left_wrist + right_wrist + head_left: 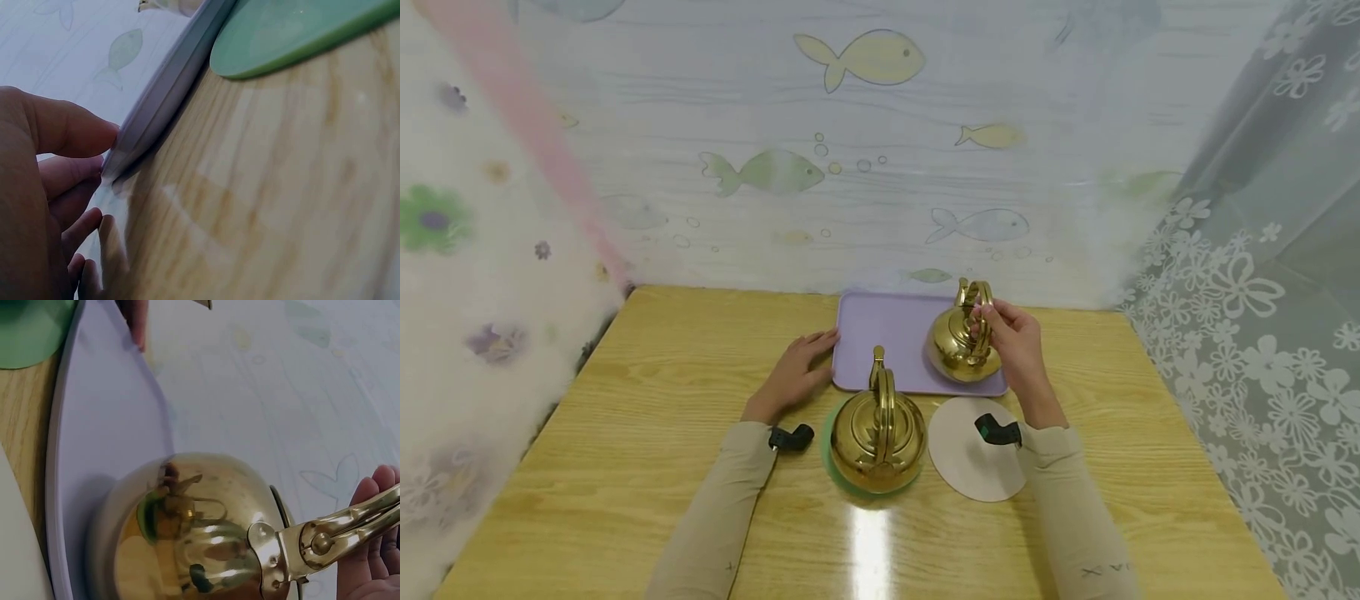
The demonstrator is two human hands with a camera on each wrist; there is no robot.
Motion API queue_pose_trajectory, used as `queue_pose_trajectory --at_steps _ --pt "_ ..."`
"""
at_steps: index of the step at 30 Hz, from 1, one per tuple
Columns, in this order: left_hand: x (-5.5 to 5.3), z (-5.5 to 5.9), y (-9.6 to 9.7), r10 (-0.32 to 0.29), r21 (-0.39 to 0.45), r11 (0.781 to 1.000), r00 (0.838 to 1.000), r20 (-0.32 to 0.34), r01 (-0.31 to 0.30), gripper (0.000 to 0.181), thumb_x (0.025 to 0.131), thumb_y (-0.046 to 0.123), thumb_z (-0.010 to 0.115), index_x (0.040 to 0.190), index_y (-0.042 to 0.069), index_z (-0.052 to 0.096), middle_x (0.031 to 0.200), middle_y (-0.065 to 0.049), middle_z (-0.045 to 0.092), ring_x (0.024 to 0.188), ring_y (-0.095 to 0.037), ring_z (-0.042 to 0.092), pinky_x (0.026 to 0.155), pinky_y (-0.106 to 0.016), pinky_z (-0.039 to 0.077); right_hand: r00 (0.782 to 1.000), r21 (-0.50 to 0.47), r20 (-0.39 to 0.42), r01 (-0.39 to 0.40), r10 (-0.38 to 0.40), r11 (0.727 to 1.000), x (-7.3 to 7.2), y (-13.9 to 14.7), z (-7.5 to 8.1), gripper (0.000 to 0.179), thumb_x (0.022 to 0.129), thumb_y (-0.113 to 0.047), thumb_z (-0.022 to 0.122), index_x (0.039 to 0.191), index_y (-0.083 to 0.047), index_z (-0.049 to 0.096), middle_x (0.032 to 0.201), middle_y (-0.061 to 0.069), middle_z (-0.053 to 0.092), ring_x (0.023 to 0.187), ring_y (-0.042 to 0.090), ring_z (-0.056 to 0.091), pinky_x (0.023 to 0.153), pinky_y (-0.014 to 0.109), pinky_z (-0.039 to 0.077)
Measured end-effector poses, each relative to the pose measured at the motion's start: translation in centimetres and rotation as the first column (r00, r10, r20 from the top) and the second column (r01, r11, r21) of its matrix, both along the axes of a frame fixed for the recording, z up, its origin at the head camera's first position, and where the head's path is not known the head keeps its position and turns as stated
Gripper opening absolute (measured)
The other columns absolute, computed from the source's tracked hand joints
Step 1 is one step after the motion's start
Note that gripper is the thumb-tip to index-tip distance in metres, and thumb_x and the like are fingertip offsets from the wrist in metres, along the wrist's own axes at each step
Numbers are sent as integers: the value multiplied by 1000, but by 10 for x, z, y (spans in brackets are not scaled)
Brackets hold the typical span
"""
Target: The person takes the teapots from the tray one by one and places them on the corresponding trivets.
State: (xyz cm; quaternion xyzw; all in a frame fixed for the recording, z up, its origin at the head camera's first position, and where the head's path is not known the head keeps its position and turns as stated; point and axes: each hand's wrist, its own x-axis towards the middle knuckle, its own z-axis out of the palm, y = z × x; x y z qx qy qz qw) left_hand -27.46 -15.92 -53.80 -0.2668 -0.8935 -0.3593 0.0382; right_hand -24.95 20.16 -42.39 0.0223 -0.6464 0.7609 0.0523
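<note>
A shiny gold kettle [958,346] is at the right end of a lilac tray [880,312]; I cannot tell whether its base touches the tray. My right hand [1018,346] grips its raised handle [350,534] from the right. At the tray's left end, my left hand [793,371] rests beside it, with fingers and thumb touching the rim [140,128]. A second gold kettle [868,437] stands upright nearer to me on a round green mat [294,31], between my forearms, its spout pointing away.
A round pale mat [973,467] lies under my right wrist, right of the near kettle. The wooden table [647,400] ends at a fish-patterned curtain [737,225] behind the tray. Flowered lace cloth [1247,358] hangs on the right.
</note>
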Motion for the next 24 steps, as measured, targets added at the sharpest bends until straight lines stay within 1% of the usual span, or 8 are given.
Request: queue_pose_trajectory --at_steps 5,9,15,19,24 --pt "-1 0 -1 7 -2 1000 1000 1 -7 64 91 21 60 150 1 47 159 -13 43 149 -39 33 127 -55 12 1000 7 -15 18 -18 1000 -2 -2 0 46 103 -13 57 135 20 50 88 -4 72 82 9 67 73 19 59" --pt "0 0 -1 4 7 1000 1000 6 -4 64 92 21 60 150 0 47 159 -13 42 149 -40 33 127 -56 11 1000 32 16 7 -8 999 -3 -1 1 46 104 -14 57 134 21 51 86 -5 71 79 8 67 73 18 59" --pt "1 -1 -1 10 13 1000 1000 0 -10 64 91 21 60 150 0 47 159 -14 43 148 -39 34 127 -56 12 997 71 74 -37 31 997 -4 1 7 49 103 -18 59 136 18 52 87 -6 71 77 5 68 75 17 58" --pt "2 0 0 9 8 1000 1000 7 -9 64 91 22 60 151 1 47 159 -13 43 148 -39 34 127 -55 12 996 54 86 -40 36 998 -2 2 9 49 103 -18 59 136 18 51 88 -6 72 75 5 67 74 17 58" --pt "2 1 0 10 1 1000 1000 5 -10 64 92 22 60 151 2 47 159 -12 44 148 -39 34 127 -53 13 997 44 77 -21 18 999 2 1 8 47 103 -17 59 135 17 53 91 -7 72 75 5 68 73 16 58"
